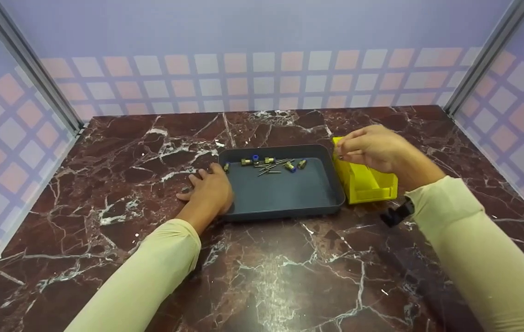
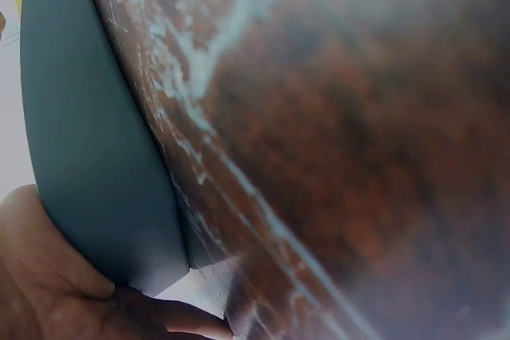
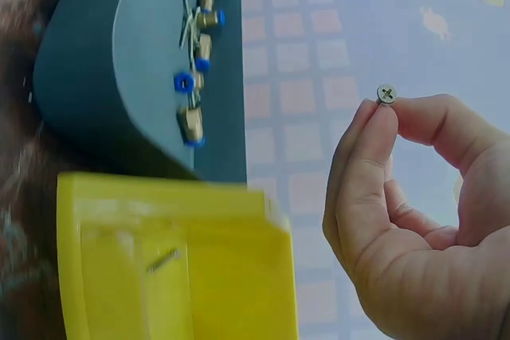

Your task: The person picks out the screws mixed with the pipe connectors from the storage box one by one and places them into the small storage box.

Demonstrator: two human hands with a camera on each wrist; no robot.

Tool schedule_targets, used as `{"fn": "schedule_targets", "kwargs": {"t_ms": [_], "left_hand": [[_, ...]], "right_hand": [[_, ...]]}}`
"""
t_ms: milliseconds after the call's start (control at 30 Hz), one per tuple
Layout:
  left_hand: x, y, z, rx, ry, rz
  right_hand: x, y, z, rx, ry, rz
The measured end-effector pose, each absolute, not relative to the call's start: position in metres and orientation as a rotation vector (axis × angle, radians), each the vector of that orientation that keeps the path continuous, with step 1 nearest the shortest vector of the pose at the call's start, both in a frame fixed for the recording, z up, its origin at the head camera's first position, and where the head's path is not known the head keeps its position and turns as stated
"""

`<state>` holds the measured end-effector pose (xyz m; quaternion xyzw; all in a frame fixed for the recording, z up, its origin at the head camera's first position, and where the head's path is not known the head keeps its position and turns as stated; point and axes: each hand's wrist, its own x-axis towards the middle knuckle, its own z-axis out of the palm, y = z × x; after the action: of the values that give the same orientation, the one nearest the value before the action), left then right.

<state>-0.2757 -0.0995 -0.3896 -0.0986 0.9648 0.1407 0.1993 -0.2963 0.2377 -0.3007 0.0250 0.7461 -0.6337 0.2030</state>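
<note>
With thumb and fingertips my right hand [image 1: 372,147] pinches a screw [image 3: 386,94], its cross-slotted head showing in the right wrist view. That hand is raised over the yellow bin [image 1: 353,196], where another screw [image 3: 163,260] lies inside. My left hand [image 1: 211,190] rests against the left side of the grey tray [image 1: 285,213], fingers spread, some on the tabletop. Along the tray's far side lie several brass fittings with blue collars [image 1: 291,166] and a loose pile of screws [image 1: 271,172]. Most of the pinched screw's shank is hidden behind the fingers.
The bin stands right beside the tray's right wall. Under everything is a dark red marbled tabletop [image 1: 271,267]. Checkered panels [image 1: 262,60] enclose the back and both sides, with metal posts [image 1: 487,55] at the corners. A black strap device [image 1: 397,213] hangs at the right wrist.
</note>
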Motion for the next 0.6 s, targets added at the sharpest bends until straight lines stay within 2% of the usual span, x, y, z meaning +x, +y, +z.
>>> {"fn": "schedule_targets", "kwargs": {"t_ms": [600], "left_hand": [[-0.272,-0.1,-0.39,-0.251,2.747,0.412]], "right_hand": [[-0.309,0.285,-0.313,0.186,2.128,-1.852]]}}
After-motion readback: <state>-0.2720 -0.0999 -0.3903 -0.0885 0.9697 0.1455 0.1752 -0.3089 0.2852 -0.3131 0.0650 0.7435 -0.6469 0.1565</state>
